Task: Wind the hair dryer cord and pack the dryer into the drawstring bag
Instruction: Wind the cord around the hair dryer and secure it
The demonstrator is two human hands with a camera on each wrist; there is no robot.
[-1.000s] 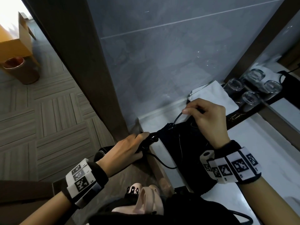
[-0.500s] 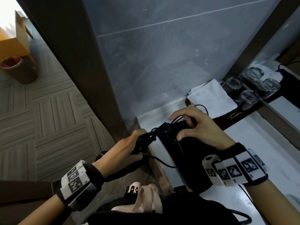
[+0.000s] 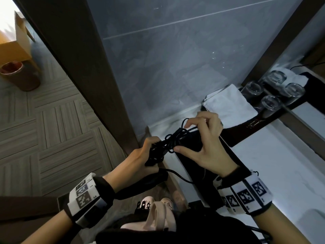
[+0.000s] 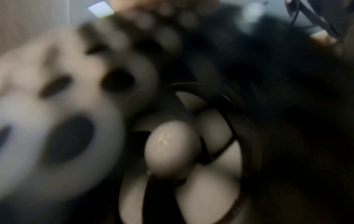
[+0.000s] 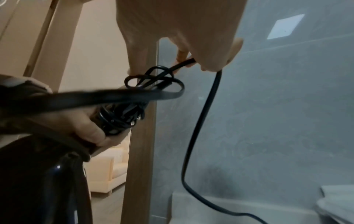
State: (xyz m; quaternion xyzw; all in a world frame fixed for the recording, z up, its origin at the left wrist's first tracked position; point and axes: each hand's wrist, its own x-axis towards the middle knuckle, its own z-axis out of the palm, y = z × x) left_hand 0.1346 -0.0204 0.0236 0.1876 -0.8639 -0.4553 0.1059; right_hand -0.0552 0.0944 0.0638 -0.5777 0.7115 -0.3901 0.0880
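My left hand (image 3: pixel 146 155) grips the black hair dryer's handle (image 5: pixel 114 121), which has several turns of black cord (image 3: pixel 174 138) wound round it. The dryer's body (image 3: pixel 140 184) hangs below that wrist, off the counter's edge. My right hand (image 3: pixel 202 143) pinches the cord (image 5: pixel 184 63) between thumb and fingers, just right of the handle. A slack stretch of cord (image 5: pixel 199 125) drops from that pinch toward the counter. The black drawstring bag (image 3: pixel 193 166) lies flat on the counter under my right hand. The left wrist view is blurred and shows curled fingers (image 4: pixel 172 148) with cord over them.
A folded white towel (image 3: pixel 228 104) and upturned glasses (image 3: pixel 270 103) stand on a dark tray (image 3: pixel 246 131) at the back of the white counter (image 3: pixel 272 164). A wooden door frame (image 3: pixel 88 67) rises at the left. A bin (image 3: pixel 19 74) stands on the floor beyond.
My right hand has come down from its raised pull and carried the cord back toward the handle, laying another loop there. The left hand has kept its grip.
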